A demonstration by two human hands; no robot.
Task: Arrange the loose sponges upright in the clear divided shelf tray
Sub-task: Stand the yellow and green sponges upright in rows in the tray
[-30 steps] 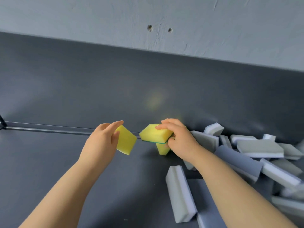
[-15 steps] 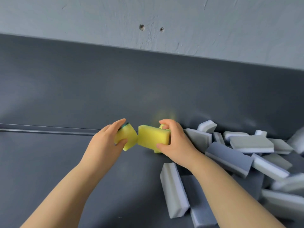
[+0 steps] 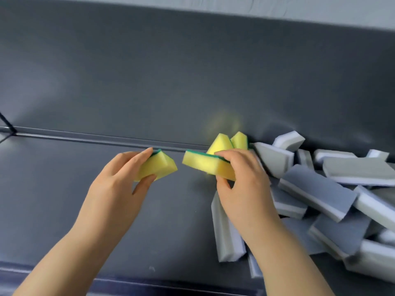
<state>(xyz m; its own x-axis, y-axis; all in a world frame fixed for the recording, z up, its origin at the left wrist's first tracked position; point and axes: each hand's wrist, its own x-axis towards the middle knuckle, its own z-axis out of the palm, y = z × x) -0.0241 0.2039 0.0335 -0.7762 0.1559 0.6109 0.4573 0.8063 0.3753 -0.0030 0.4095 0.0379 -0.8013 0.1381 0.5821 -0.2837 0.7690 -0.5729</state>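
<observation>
My left hand pinches a yellow sponge with a green scrub layer between thumb and fingers, just above the dark shelf floor. My right hand grips a second yellow-and-green sponge, held flat a short gap to the right of the first. Behind it two more yellow sponges stand tilted against the back wall. A loose heap of grey-and-white sponges lies at the right. I cannot make out a clear divided tray.
The dark grey shelf floor runs left of the hands, with a raised seam along the back wall. A front lip crosses the bottom. One grey sponge lies under my right forearm.
The two held sponges, almost touching half a second ago, have drawn slightly apart. My right hand's sponge now shows its green layer on top. The view has tilted downward.
</observation>
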